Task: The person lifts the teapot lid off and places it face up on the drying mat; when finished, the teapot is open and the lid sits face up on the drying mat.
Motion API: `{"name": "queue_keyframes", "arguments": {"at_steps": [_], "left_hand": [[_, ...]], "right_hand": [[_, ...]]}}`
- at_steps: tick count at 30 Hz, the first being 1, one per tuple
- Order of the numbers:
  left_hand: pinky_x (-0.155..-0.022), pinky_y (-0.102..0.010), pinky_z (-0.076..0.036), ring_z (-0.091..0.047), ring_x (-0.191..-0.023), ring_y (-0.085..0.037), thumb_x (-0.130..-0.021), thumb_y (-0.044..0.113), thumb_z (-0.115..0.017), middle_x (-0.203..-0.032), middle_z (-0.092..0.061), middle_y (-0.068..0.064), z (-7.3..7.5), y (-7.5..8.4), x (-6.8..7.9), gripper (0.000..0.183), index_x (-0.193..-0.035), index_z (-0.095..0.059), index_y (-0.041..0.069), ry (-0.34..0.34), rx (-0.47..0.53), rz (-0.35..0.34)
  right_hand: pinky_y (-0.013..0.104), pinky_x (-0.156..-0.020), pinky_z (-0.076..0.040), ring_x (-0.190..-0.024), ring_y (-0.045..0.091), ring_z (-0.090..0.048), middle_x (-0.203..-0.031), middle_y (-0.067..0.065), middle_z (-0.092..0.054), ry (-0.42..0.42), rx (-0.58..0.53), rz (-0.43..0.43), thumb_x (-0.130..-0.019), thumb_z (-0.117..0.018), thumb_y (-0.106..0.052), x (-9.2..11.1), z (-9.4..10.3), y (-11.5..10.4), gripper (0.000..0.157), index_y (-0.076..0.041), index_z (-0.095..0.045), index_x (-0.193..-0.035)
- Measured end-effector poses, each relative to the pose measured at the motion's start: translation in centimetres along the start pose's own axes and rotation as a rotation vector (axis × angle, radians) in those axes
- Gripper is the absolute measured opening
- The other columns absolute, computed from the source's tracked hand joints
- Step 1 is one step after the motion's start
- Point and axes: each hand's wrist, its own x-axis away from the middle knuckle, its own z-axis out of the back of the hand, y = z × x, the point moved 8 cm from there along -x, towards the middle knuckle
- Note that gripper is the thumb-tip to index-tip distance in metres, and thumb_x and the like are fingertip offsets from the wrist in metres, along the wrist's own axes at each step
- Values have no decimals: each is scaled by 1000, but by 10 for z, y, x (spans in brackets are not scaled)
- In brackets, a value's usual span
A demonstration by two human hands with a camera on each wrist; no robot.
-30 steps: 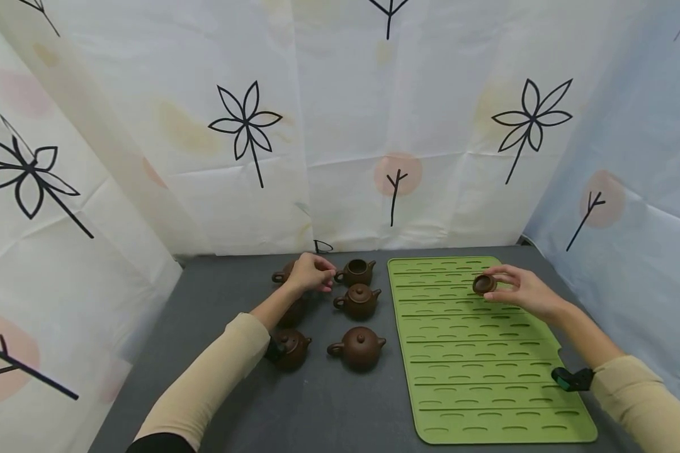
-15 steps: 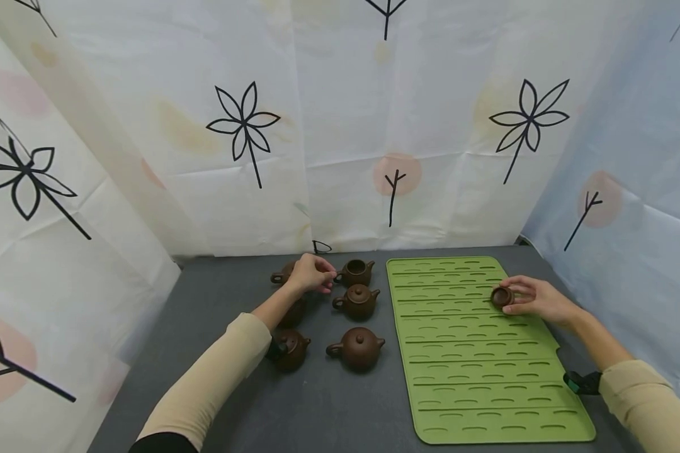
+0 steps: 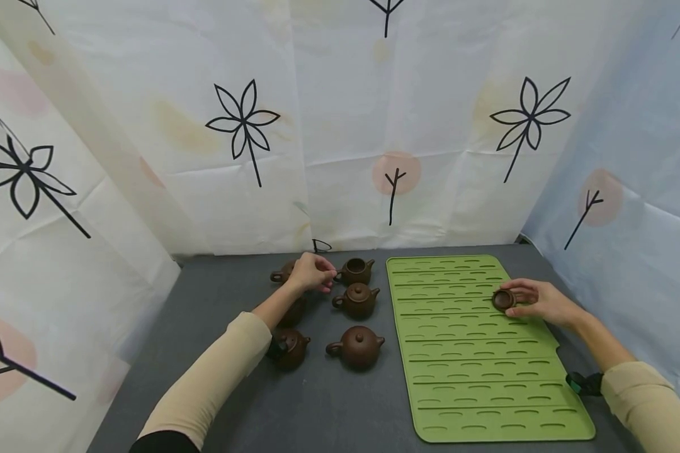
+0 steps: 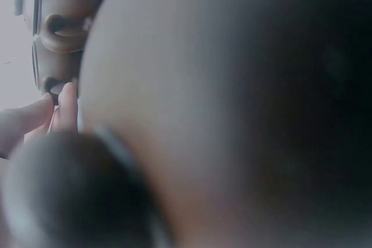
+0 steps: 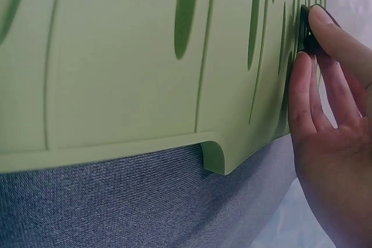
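Note:
A brown teapot without its lid stands at the back of the right-hand row. My left hand pinches its handle between thumb and fingers, seen also in the left wrist view beside the teapot. Over on the green ribbed mat, my right hand holds a small brown teapot lid by its edge, hollow side up. In the right wrist view the dark lid sits between thumb and fingertips, low against the mat; its contact with the mat is hard to make out.
Two lidded teapots, one in the middle and one nearer, stand in the same row. More teapots, such as the front-left one, are partly behind my left arm. Patterned white cloth hangs behind the grey table.
My right hand has brought the lid rightward and a little nearer, down to the mat, and has almost stopped. The left hand stays at the teapot handle.

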Motion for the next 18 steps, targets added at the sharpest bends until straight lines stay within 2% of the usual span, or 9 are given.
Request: {"name": "queue_keyframes", "arguments": {"at_steps": [2, 4, 6, 10, 12, 18], "left_hand": [[-73, -36, -71, -74, -76, -14, -104, 5, -73, -102, -78, -17, 0, -1, -1, 15, -112, -79, -6, 3, -1, -2], [-72, -35, -70, -74, -76, -14, -104, 5, -72, -101, -77, -17, 0, -1, 0, 15, -111, -79, -6, 5, -1, -4], [-72, -35, -70, -74, -76, -14, -104, 5, -72, -101, -77, -17, 0, 0, 0, 14, -111, -78, -5, 4, 0, -4], [-72, -35, -70, -75, -76, -15, -105, 5, -71, -104, -77, -20, 1, 1, 3, 13, -110, -78, -5, -8, -1, -11], [-72, -35, -70, -75, -76, -14, -105, 5, -70, -105, -77, -22, 1, 1, 4, 14, -111, -78, -5, -17, 3, -15], [-75, -37, -71, -76, -75, -15, -106, 6, -69, -106, -78, -22, 0, 1, 8, 19, -119, -75, -7, -44, 9, -20]], "right_hand": [[19, -86, -59, -110, -18, -62, -132, 11, -75, 5, 25, 0, -97, -83, -12, 0, -1, 1, 63, 9, -54, -149], [19, -86, -59, -109, -18, -61, -133, 17, -74, 10, 39, 0, -97, -83, -13, 0, -1, 1, 64, 9, -54, -150], [20, -85, -60, -108, -18, -61, -132, 15, -74, 14, 39, 2, -97, -83, -14, 1, -1, 0, 65, 10, -54, -150], [19, -84, -59, -108, -17, -63, -128, 3, -76, 15, 19, 7, -96, -84, -11, 2, -1, -2, 66, 12, -53, -149], [19, -83, -59, -108, -17, -63, -128, 2, -76, 14, 21, 11, -96, -84, -11, 2, -1, -4, 66, 13, -52, -149], [19, -83, -59, -109, -19, -60, -137, 28, -69, 7, 65, 18, -96, -84, -12, 3, -2, -11, 67, 11, -52, -150]]}}
